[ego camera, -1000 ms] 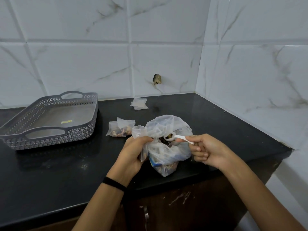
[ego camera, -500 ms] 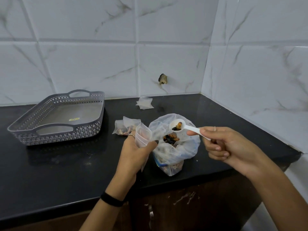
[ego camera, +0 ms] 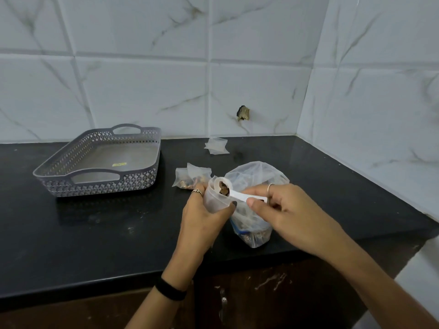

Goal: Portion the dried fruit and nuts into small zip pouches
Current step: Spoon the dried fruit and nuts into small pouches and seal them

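Midway through portioning, by the look of it.
Left hand (ego camera: 204, 210) gripping a small clear zip pouch (ego camera: 215, 198) held open; right hand (ego camera: 280, 207) pinching a white plastic spoon (ego camera: 234, 192), loaded bowl at the pouch mouth, beside the large clear bag of fruit and nuts (ego camera: 255, 210). One filled pouch (ego camera: 190, 179) lying behind; empty flat pouches (ego camera: 215, 145) waiting by the wall, grey lattice tray (ego camera: 99, 184) unused.

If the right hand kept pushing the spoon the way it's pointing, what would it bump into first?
Probably the small pouch that the left hand holds. The right hand points the white spoon leftward, and its loaded bowl sits at the pouch's open mouth. Past that would be the left hand's fingers, though depth is hard to judge.
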A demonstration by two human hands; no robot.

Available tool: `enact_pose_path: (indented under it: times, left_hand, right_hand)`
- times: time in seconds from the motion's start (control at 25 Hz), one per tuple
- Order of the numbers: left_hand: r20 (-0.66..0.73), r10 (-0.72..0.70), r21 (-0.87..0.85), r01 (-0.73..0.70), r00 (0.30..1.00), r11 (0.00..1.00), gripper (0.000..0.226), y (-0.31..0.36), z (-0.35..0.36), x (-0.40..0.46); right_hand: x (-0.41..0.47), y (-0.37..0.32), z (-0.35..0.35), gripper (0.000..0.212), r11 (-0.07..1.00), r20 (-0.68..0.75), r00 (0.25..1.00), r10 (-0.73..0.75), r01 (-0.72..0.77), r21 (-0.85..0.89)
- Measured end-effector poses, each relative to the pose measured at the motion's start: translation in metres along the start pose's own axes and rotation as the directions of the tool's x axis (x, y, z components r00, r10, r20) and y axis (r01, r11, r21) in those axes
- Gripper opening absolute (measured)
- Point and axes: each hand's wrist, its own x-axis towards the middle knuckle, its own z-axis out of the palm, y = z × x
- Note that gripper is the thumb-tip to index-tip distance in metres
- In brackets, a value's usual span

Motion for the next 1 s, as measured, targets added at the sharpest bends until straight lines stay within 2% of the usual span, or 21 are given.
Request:
enact_pose_path:
  times: [0.04, 0.12, 0.16, 0.2, 0.28, 0.36, 0.4, 0.44, 0.48, 0.52, 0.6, 0.64, 0.76, 0.88, 1.0]
  left_hand:
    - [-0.006, 0.0, -0.001, 0.0, 1.0, 1.0, 0.039, 0.0, 0.0, -0.001]
    - [-0.012, -0.004, -0.015, 0.004, 1.0, 1.0, 0.044, -0.003, -0.001, -0.001]
    - [-0.014, -0.008, -0.025, 0.008, 1.0, 1.0, 0.048, -0.004, 0.0, 0.0]
    - [-0.014, -0.011, -0.035, 0.01, 1.0, 0.999, 0.052, -0.005, 0.0, 0.0]
    - [-0.012, -0.012, -0.041, 0.012, 1.0, 0.999, 0.055, -0.006, -0.001, 0.001]
    - [-0.014, -0.006, -0.049, 0.006, 1.0, 0.999, 0.054, -0.008, -0.001, 0.003]
    - [-0.011, 0.0, -0.056, 0.0, 1.0, 0.998, 0.054, -0.008, -0.002, 0.003]
    - [-0.006, 0.004, -0.06, -0.004, 1.0, 0.998, 0.055, -0.008, -0.002, 0.003]
    - [-0.002, 0.006, -0.06, -0.006, 1.0, 0.998, 0.057, -0.009, -0.002, 0.003]
    - [-0.002, 0.006, -0.051, -0.006, 1.0, 0.999, 0.058, -0.009, -0.002, 0.003]
    - [-0.004, 0.013, -0.047, -0.013, 1.0, 0.999, 0.051, -0.011, -0.002, 0.003]
    - [-0.001, 0.013, -0.049, -0.013, 1.0, 0.999, 0.046, -0.012, -0.002, 0.002]
    - [0.023, -0.003, -0.053, 0.004, 1.0, 0.999, 0.04, -0.016, -0.001, 0.001]
    - [0.02, -0.035, -0.053, 0.036, 0.999, 0.998, 0.039, -0.021, 0.001, -0.001]
    - [0.017, -0.035, -0.04, 0.036, 0.999, 0.999, 0.037, -0.023, 0.003, -0.003]
  right_hand:
    - [-0.001, -0.001, 0.004, 0.03, 0.981, -0.029, 0.997, -0.07, 0.063, -0.185]
    - [-0.004, 0.0, 0.01, 0.034, 0.826, -0.073, 0.963, -0.258, 0.181, -0.534]
    - [-0.004, 0.006, 0.013, 0.04, 0.739, -0.087, 0.921, -0.381, 0.246, -0.627]
    - [-0.003, 0.012, 0.017, 0.042, 0.669, -0.09, 0.863, -0.497, 0.315, -0.673]
    - [0.001, 0.021, 0.019, 0.039, 0.622, -0.096, 0.793, -0.601, 0.389, -0.68]
    - [-0.001, 0.018, 0.02, 0.035, 0.656, -0.145, 0.793, -0.592, 0.369, -0.658]
    - [-0.004, 0.015, 0.021, 0.031, 0.76, -0.223, 0.825, -0.52, 0.327, -0.561]
    - [-0.006, 0.011, 0.019, 0.028, 0.883, -0.302, 0.861, -0.409, 0.289, -0.371]
    - [-0.006, 0.012, 0.017, 0.027, 0.959, -0.37, 0.885, -0.281, 0.25, -0.132]
    - [-0.007, 0.014, 0.013, 0.027, 0.975, -0.426, 0.89, -0.16, 0.21, 0.072]
    - [-0.007, 0.027, 0.0, 0.02, 0.949, -0.527, 0.847, 0.074, 0.103, 0.299]
    - [-0.008, 0.035, -0.007, 0.015, 0.924, -0.534, 0.826, 0.182, 0.041, 0.379]
    - [-0.01, 0.064, -0.014, 0.009, 0.802, -0.393, 0.802, 0.449, -0.167, 0.574]
    - [-0.009, 0.078, -0.007, 0.008, 0.72, -0.23, 0.816, 0.53, -0.29, 0.631]
    - [0.004, 0.079, -0.002, 0.01, 0.707, -0.139, 0.828, 0.544, -0.363, 0.607]
